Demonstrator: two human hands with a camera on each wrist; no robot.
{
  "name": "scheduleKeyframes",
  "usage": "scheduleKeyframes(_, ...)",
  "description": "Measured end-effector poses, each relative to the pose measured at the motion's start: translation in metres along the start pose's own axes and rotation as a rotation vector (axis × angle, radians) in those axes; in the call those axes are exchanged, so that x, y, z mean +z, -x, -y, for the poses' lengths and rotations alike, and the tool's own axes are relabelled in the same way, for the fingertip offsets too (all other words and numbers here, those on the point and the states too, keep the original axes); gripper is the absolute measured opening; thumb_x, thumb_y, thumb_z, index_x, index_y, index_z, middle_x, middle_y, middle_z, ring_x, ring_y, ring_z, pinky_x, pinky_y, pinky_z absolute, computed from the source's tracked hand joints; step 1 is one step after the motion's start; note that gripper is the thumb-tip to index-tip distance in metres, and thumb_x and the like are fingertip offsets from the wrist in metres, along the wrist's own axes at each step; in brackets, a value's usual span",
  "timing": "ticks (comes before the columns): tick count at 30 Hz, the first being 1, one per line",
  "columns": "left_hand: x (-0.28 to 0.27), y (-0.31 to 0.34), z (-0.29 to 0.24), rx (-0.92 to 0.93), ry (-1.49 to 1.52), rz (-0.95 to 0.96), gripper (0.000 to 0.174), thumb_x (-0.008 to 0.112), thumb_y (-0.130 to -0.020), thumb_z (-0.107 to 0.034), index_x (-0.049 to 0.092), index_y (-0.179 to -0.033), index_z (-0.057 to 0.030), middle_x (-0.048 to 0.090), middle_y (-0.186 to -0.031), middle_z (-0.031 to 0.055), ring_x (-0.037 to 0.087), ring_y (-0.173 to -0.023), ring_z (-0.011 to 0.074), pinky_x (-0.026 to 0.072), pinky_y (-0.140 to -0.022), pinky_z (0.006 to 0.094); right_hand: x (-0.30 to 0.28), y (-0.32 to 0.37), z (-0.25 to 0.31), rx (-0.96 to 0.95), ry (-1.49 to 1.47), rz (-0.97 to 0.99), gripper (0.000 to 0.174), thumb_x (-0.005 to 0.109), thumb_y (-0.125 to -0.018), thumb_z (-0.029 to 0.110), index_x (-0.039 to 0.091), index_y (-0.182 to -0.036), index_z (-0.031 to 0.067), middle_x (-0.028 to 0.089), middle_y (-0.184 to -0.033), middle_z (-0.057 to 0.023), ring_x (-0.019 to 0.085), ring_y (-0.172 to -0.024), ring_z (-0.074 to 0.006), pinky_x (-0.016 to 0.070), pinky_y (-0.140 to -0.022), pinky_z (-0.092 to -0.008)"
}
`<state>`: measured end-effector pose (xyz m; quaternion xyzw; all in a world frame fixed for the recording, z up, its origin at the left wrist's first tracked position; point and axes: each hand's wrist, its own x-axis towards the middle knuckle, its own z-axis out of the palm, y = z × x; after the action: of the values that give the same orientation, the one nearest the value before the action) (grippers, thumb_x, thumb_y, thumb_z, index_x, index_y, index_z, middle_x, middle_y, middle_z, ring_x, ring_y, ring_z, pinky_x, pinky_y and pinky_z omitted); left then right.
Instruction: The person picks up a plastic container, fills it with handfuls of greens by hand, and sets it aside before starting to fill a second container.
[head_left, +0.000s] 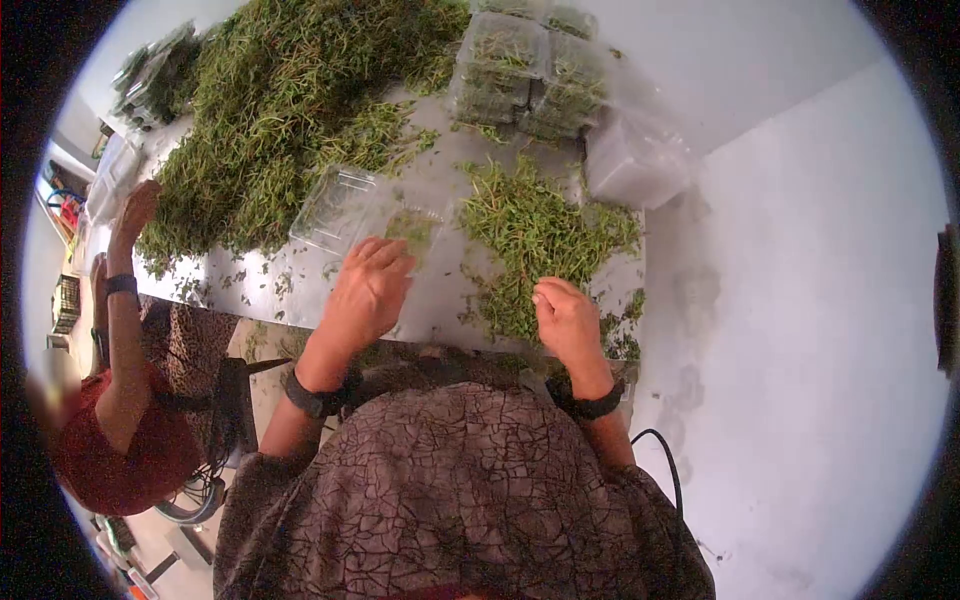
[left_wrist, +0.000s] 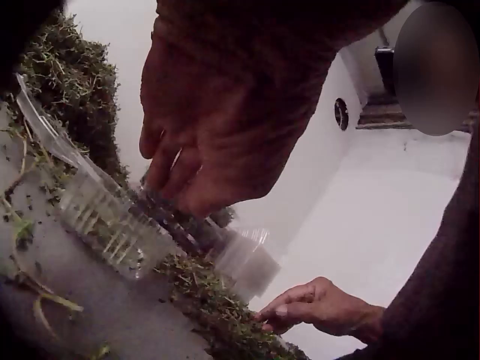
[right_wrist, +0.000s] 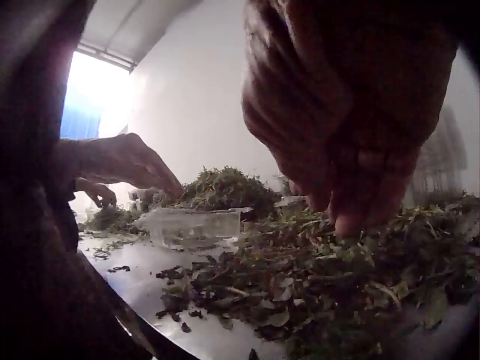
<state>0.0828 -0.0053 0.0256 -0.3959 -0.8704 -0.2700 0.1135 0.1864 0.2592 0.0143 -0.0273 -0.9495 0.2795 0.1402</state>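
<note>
Closest to me: my brown crackle-patterned top (head_left: 460,480), with a dark wristband (head_left: 310,397) on each forearm.
Far left: another person's arm (head_left: 125,300) reaches up along the left edge of the surface (head_left: 445,300), and their hand (head_left: 135,205) is at the edge of the big herb heap.
Big herb heap (head_left: 290,110): green sprigs piled across the far left part of the surface, spilling towards the middle.
Clear box (head_left: 345,205): a hinged plastic box lying open in the middle of the surface, between the heap and the smaller pile. A few sprigs lie in the half nearer me.
Left hand (head_left: 370,290): spread wide, with the fingers fairly straight. Their tips are down on the near half of the clear box (left_wrist: 112,225), and my left wrist view shows them touching the sprigs inside. It grips nothing.
Loose herb pile (head_left: 535,235): a smaller scatter of sprigs towards the near right corner of the surface, just beside the clear box and running to the near edge.
Right hand (head_left: 567,320): narrow, fingers curled and bunched. The tips pinch into the near edge of the loose herb pile (right_wrist: 322,292), close to the edge of the surface.
Filled boxes (head_left: 525,70): closed clear boxes packed with herbs, stacked at the far edge beyond the pile.
Empty boxes (head_left: 635,160): a stack of clear boxes at the right edge, just beside the filled ones.
</note>
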Motion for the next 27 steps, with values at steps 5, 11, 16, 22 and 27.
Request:
scheduleKeyframes(5, -0.002, -0.026, -0.021, -0.007, 0.082, -0.012, 0.024, 0.061, -0.071, -0.002, 0.06, -0.095, -0.0013, 0.06, -0.104, 0.0152, 0.055, -0.098, 0.0329, 0.0412, -0.089, 0.0428, -0.003, 0.004, -0.016, 0.019, -0.02, -0.011, 0.011, 0.057, -0.082, 0.014, 0.063, -0.085, 0.0046, 0.063, -0.088, -0.0148, 0.061, -0.076, -0.0343, 0.0491, -0.065, -0.0421)
scheduleKeyframes(11, 0.008, -0.065, -0.05, 0.004, 0.238, -0.013, 0.025, 0.058, -0.074, -0.002, 0.06, -0.099, 0.0001, 0.061, -0.098, 0.0186, 0.057, -0.086, 0.0381, 0.047, -0.077, 0.0429, -0.009, 0.003, -0.035, 0.122, -0.056, -0.084, 0.014, 0.058, -0.083, 0.019, 0.063, -0.081, 0.0054, 0.062, -0.072, -0.0148, 0.06, -0.061, -0.0344, 0.0473, -0.056, -0.0417)
scheduleKeyframes(16, 0.033, -0.091, -0.05, -0.107, 0.281, 0.018, 0.025, 0.058, -0.079, -0.005, 0.058, -0.103, 0.0005, 0.061, -0.098, 0.0227, 0.06, -0.086, 0.0407, 0.0498, -0.075, 0.0436, -0.013, 0.002, -0.046, 0.188, -0.099, -0.091, 0.02, 0.059, -0.084, 0.021, 0.06, -0.075, 0.0033, 0.057, -0.063, -0.0176, 0.056, -0.055, -0.0349, 0.0426, -0.05, -0.0426)
scheduleKeyframes(22, 0.075, -0.117, -0.049, -0.171, 0.086, -0.012, 0.024, 0.053, -0.075, -0.004, 0.054, -0.097, 0.0079, 0.059, -0.08, 0.026, 0.058, -0.074, 0.0409, 0.0486, -0.066, 0.0458, 0.005, 0.012, -0.081, 0.294, -0.227, -0.031, 0.022, 0.058, -0.085, 0.021, 0.059, -0.075, 0.0012, 0.057, -0.059, -0.0162, 0.057, -0.051, -0.0308, 0.0422, -0.049, -0.0399)
scheduleKeyframes(27, 0.103, -0.139, -0.039, -0.213, -0.071, 0.122, 0.026, 0.053, -0.073, -0.003, 0.051, -0.096, 0.0077, 0.058, -0.08, 0.0263, 0.059, -0.074, 0.0417, 0.0491, -0.064, 0.0452, 0.002, 0.01, -0.087, 0.463, -0.548, 0.029, 0.029, 0.056, -0.088, 0.026, 0.06, -0.078, -0.0003, 0.061, -0.06, -0.0071, 0.058, -0.049, -0.0151, 0.047, -0.048, -0.0293)
